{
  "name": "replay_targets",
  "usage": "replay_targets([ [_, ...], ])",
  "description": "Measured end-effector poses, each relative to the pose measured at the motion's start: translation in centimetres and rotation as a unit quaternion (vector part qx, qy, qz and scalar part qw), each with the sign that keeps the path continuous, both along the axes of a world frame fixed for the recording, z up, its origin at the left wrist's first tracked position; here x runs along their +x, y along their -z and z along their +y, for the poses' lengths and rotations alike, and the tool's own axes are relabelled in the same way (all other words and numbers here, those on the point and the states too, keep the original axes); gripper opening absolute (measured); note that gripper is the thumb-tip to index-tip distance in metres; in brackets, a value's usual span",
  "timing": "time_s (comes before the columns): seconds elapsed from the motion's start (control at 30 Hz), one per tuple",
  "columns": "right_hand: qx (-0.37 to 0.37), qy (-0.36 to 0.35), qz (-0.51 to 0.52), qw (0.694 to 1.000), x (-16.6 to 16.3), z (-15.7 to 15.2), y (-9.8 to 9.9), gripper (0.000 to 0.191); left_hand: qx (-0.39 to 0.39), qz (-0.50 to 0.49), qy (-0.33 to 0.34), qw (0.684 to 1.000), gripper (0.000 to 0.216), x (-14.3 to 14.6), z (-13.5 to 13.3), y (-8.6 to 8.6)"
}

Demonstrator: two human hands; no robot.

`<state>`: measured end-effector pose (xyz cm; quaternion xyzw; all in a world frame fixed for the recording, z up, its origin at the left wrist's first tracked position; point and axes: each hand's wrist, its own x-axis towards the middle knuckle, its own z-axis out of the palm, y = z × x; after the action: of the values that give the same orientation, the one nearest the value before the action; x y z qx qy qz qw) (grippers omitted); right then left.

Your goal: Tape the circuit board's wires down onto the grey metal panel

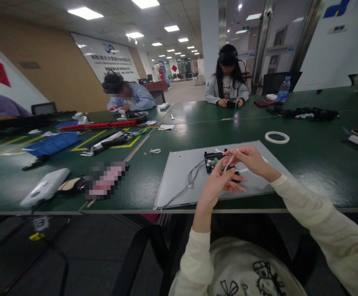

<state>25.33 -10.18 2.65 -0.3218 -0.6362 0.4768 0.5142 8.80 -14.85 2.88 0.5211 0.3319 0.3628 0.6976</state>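
A narrow strip of white tape (228, 163) is pinched between the fingertips of both my hands. My left hand (216, 181) grips its lower part between thumb and finger, the other fingers spread to the right. From the right, my right hand (249, 159) pinches the upper end. Below them a flat grey panel (175, 174) lies on the table, carrying a black part with a circuit board (210, 163), partly hidden by my hands. Grey cables (185, 189) run from it to the panel's lower left corner. Short white pieces are stuck on the panel's right side.
A white tape roll (276, 142) lies beyond the panel on the green table (246, 127). To the left are a phone-like pink item (109, 181), a white device (46, 187) and a blue tray (52, 144). Several people sit around the table; a bottle (284, 89) stands far right.
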Motion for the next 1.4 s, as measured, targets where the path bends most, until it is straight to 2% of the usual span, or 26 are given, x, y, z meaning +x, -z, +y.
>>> replay_targets([
  [0.07, 0.000, 0.018, 0.030, 0.999, 0.2, 0.1, 0.1, 0.038, 0.005, 0.010, -0.011, 1.000, 0.066, -0.1, 0.0, 0.0],
  [0.2, 0.001, 0.041, 0.046, 0.998, 0.5, 0.3, 0.1, 0.034, 0.029, 0.070, 0.001, 0.997, 0.051, -0.2, 0.0, 0.3],
  [0.43, 0.033, 0.089, 0.013, 0.995, 0.2, 0.6, 0.3, 0.036, 0.033, 0.093, 0.056, 0.994, 0.062, 0.4, -0.5, 0.3],
  [0.53, 0.055, 0.095, 0.012, 0.994, -0.1, 0.6, 0.3, 0.046, 0.030, 0.090, 0.081, 0.992, 0.064, 0.2, -0.7, 0.1],
  [0.6, 0.063, 0.090, 0.036, 0.993, 0.0, 0.7, 0.2, 0.062, 0.034, 0.095, 0.104, 0.989, 0.062, -0.1, -0.8, -0.1],
  [0.67, 0.051, 0.080, 0.069, 0.993, 0.3, 1.0, 0.2, 0.075, 0.048, 0.107, 0.141, 0.983, 0.058, -0.5, -1.1, -0.4],
  [0.7, 0.034, 0.068, 0.081, 0.994, 0.5, 1.1, 0.2, 0.076, 0.059, 0.115, 0.159, 0.979, 0.056, -0.7, -1.2, -0.6],
  [0.83, -0.055, -0.065, 0.066, 0.994, 0.8, 1.3, 0.5, 0.061, 0.091, 0.163, 0.189, 0.964, 0.054, -1.3, -1.8, -1.2],
  [0.93, -0.055, -0.141, -0.030, 0.988, 0.6, 0.9, 0.8, 0.062, 0.095, 0.210, 0.166, 0.959, 0.054, -1.7, -1.9, -1.6],
  [1.03, -0.007, -0.141, -0.114, 0.984, 0.6, 0.5, 1.0, 0.061, 0.100, 0.254, 0.119, 0.955, 0.053, -2.4, -1.8, -1.9],
  [1.17, 0.040, -0.132, -0.118, 0.983, 1.1, 0.3, 0.7, 0.059, 0.084, 0.291, 0.105, 0.947, 0.053, -3.5, -1.6, -2.1],
  [1.4, 0.040, -0.090, -0.191, 0.977, 1.3, -0.2, 0.2, 0.032, 0.085, 0.308, 0.092, 0.943, 0.050, -4.1, -1.4, -1.9],
])
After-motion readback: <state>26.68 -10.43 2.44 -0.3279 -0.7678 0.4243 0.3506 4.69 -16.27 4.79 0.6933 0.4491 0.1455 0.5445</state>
